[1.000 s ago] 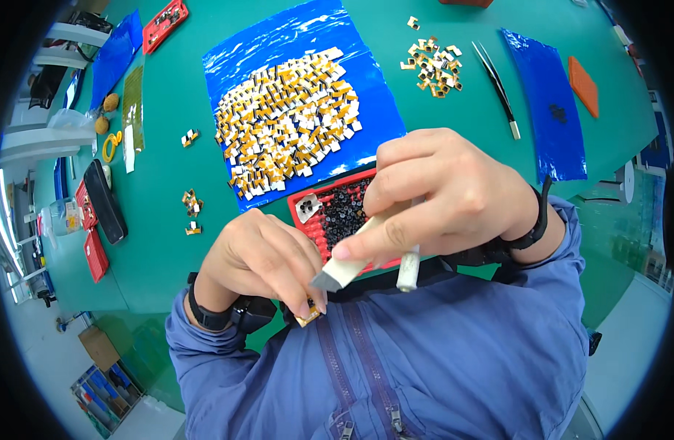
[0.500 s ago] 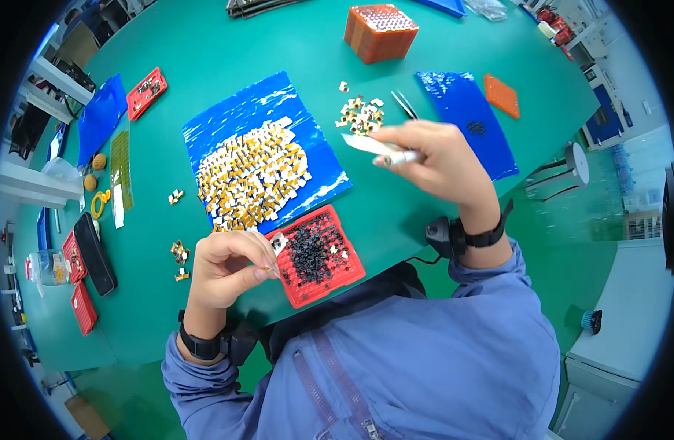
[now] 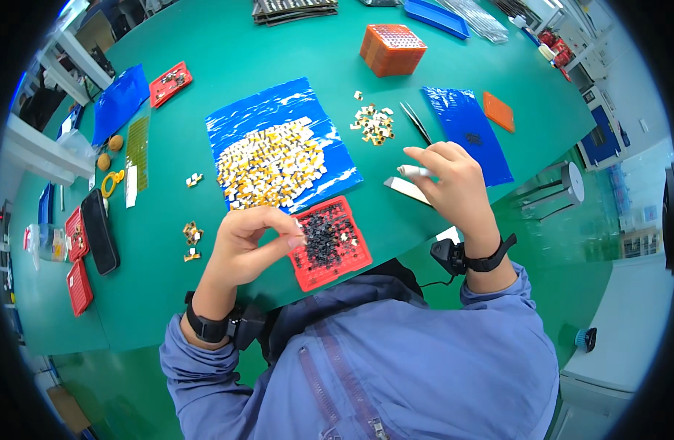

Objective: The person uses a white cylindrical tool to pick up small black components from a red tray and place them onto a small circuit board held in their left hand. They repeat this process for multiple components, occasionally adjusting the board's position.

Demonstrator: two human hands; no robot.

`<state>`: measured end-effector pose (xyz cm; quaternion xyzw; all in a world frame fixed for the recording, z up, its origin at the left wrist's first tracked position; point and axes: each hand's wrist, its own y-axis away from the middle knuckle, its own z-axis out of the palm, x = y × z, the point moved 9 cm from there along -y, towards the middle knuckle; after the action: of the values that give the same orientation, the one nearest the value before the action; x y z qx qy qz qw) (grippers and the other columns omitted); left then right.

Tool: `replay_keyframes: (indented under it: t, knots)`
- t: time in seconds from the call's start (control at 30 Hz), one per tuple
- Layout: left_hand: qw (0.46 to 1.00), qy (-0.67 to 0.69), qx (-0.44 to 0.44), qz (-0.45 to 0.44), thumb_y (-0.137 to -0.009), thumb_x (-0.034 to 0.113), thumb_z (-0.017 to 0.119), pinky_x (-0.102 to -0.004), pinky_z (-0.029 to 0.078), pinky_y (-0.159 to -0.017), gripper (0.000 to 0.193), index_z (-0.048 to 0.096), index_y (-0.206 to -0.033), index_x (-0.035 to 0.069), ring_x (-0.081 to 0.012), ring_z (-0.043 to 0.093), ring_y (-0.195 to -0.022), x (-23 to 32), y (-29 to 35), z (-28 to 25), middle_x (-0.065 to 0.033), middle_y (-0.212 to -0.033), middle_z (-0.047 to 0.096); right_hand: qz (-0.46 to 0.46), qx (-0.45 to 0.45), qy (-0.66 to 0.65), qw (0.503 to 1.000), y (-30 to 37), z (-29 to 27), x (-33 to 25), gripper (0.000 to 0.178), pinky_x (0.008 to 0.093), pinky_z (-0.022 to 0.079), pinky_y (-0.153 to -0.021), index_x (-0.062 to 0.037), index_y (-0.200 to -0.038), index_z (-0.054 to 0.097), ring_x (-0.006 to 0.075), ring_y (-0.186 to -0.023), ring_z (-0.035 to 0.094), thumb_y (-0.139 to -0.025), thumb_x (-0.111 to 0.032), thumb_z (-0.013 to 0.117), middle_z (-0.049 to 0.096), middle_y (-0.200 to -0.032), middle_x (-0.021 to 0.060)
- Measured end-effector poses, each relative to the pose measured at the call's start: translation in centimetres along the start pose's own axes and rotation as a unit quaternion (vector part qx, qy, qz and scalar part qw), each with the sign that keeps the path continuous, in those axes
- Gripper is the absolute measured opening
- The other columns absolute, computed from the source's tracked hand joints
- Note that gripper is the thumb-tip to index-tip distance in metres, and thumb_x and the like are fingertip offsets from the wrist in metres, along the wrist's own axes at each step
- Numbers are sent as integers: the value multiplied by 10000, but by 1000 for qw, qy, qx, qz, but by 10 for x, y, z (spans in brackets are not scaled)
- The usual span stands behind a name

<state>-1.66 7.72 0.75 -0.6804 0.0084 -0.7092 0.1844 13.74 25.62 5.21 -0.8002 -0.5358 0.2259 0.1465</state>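
Observation:
My left hand (image 3: 258,246) is closed in a pinch at the left edge of a red tray (image 3: 305,280); a tiny whitish piece barely shows at its fingertips. Small black parts (image 3: 323,240) are heaped in that tray, with a few white bits among them. On the right, my right hand (image 3: 454,183) curls around a flat white blade-like tool (image 3: 408,191), its pointed end sticking out to the left. A white wrap or sleeve (image 3: 414,171) seems to cover a fingertip of this hand. Tweezers (image 3: 416,123) lie just beyond it.
A blue sheet (image 3: 260,103) bears a big pile of white-and-gold pieces (image 3: 271,165). A smaller pile (image 3: 373,125) lies right of it. Farther off stand an orange stacked block (image 3: 392,55), an orange plate (image 3: 498,112) and another blue sheet (image 3: 465,110). Left are a black case (image 3: 100,231) and yellow scissors (image 3: 112,182).
My left hand has moved right, closer over the red tray. My right hand has moved away from the small pile, and the white tool has come back with it. The whole view has shifted slightly.

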Motion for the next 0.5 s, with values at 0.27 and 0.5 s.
replay_keyframes:
  t: [0.27, 0.5]
  knots:
    - [1000, -23, 14, -13, -801, -31, 668, -214, 444, -679, 281, 514, -1032, 17, -73, 597, -740, -3, 3, -1, -43, -772, 642, -92, -98, -394, 909, -12, 30, -102, 198, 304, 477, -592, -47, -879, 645, 192, -664, 603, -722, -115, 745, 610, -738, 52]
    - [997, -73, 16, 14, -800, 8, 685, -229, 453, -652, 226, 559, -987, 31, -81, 603, -733, -3, 0, 2, -35, -757, 639, -45, -109, -444, 888, -11, 46, -106, 80, 295, 464, -572, -40, -810, 615, 188, -651, 597, -756, -32, 673, 608, -728, 61]
